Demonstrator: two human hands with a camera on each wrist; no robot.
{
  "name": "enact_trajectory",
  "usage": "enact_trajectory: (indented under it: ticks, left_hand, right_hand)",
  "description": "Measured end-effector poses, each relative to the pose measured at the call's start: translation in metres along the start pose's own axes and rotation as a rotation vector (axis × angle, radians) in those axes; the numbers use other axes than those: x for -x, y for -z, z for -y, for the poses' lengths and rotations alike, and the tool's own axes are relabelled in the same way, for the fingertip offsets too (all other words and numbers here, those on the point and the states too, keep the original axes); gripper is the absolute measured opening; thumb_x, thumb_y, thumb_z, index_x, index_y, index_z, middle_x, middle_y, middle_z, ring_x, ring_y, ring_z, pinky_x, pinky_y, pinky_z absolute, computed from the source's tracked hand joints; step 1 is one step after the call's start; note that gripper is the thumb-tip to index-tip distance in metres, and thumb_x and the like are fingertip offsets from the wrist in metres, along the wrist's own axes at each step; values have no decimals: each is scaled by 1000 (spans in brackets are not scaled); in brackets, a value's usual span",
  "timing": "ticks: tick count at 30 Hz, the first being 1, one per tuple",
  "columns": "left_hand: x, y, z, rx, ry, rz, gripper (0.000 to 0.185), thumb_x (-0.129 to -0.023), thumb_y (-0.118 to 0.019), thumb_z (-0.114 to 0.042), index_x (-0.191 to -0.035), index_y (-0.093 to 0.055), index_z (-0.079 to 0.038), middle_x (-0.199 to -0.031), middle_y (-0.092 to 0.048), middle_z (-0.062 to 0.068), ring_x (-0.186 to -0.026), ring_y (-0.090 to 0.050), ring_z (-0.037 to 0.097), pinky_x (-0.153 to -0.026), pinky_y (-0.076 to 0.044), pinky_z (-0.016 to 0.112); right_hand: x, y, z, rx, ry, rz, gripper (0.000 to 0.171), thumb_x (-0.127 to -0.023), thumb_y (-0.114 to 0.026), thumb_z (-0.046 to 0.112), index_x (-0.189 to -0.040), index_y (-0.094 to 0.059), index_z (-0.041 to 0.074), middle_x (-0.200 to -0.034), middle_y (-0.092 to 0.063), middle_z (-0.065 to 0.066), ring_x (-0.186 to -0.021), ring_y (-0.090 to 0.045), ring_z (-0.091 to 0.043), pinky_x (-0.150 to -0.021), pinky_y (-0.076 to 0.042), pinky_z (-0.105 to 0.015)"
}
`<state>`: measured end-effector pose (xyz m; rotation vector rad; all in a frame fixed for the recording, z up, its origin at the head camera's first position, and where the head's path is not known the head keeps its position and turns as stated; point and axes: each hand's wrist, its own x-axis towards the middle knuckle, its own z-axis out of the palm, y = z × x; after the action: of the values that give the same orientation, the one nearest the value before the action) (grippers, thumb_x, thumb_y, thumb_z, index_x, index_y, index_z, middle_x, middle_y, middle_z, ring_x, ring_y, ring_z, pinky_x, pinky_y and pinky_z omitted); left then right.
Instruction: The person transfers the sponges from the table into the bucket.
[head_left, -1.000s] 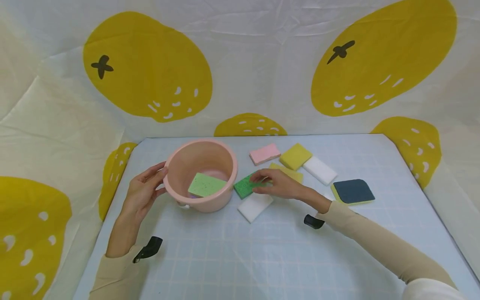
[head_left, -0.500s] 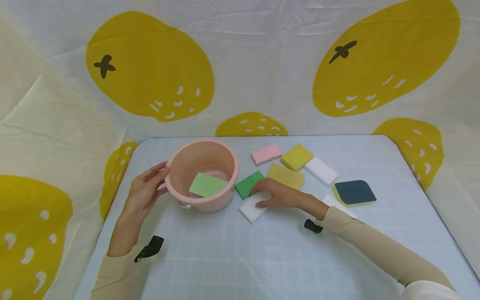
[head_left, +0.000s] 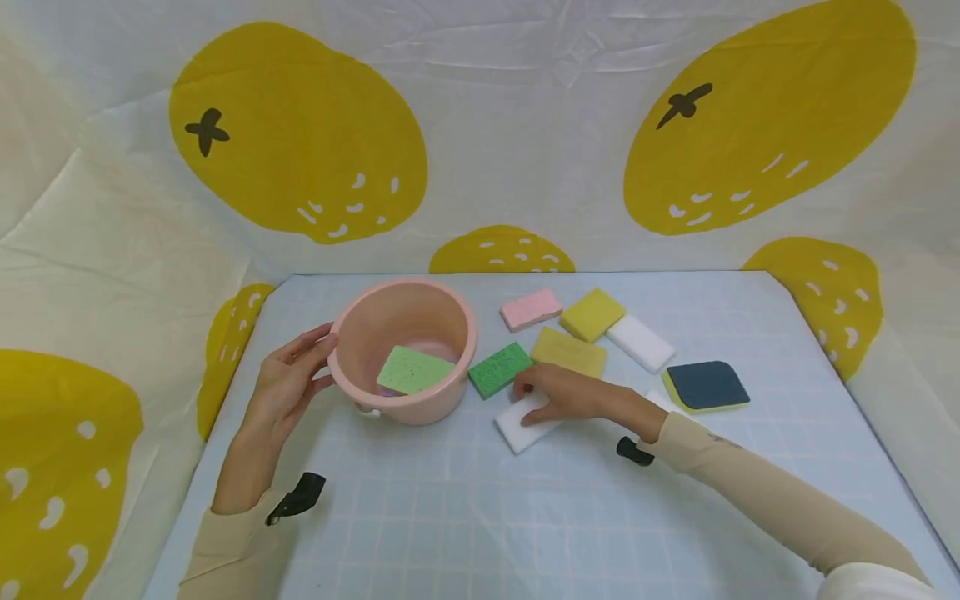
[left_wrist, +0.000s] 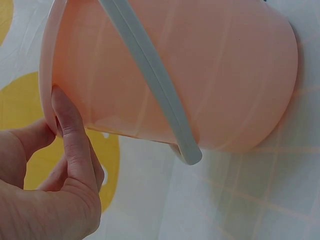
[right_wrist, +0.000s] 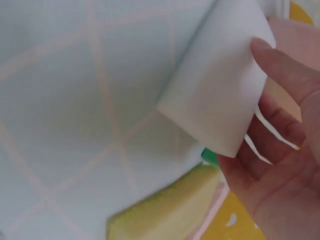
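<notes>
A pink bucket (head_left: 423,407) (left_wrist: 200,65) stands left of centre on the table, with a light green sponge (head_left: 414,371) leaning inside it. My left hand (head_left: 288,385) (left_wrist: 60,170) rests against the bucket's left wall, one fingertip at the rim. The bucket's pale handle (left_wrist: 150,80) hangs down its side. My right hand (head_left: 564,392) (right_wrist: 280,165) pinches a white sponge (head_left: 521,429) (right_wrist: 215,95) just right of the bucket, and one edge is tipped up off the table. A dark green sponge (head_left: 500,369) lies between the bucket and that hand.
Behind the right hand lie a flat yellow sponge (head_left: 570,352) (right_wrist: 170,215), a pink sponge (head_left: 531,309), a thick yellow sponge (head_left: 592,313), another white sponge (head_left: 640,342) and a blue-topped scouring pad (head_left: 707,384). The light blue checked table (head_left: 465,517) is walled by lemon-print cloth.
My right hand left the dark green sponge, came down onto the white sponge and dragged it a little to the right and nearer. The left hand and bucket stayed put.
</notes>
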<state>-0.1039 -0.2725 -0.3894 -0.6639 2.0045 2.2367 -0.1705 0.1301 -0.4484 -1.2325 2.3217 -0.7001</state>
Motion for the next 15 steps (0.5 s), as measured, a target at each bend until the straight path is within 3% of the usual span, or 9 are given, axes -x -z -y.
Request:
enact_trajectory:
  ticks: [3, 7, 15]
  left_hand:
    - [0, 0, -1, 2, 3, 2, 75, -84, -83, -43, -148, -56, -17, -128, -64, -6, -105, -65, 10, -84, -59, 24]
    - [0, 0, -1, 2, 0, 6, 74, -84, -83, -43, -148, -57, -17, -128, -65, -6, -105, -65, 10, -84, -59, 23]
    - [0, 0, -1, -23, 4, 0, 74, -85, -81, -45, -149, -56, -18, -132, -62, -5, -107, -64, 11, -84, -58, 23]
  right_hand:
    - [2, 5, 1, -45, -15, 42, 29, -93, -79, 22, -113, -66, 6, -104, -66, -2, -96, -59, -20, -88, -54, -34]
    - [7, 13, 2, -74, 32, 96, 26, -96, -75, 14, -118, -68, 1, -106, -68, -7, -97, -62, -24, -89, -56, -38]
    - [17, 30, 3, -126, 44, 168, 23, -97, -72, 8, -117, -70, 0, -105, -69, -6, -95, -64, -17, -84, -58, -28]
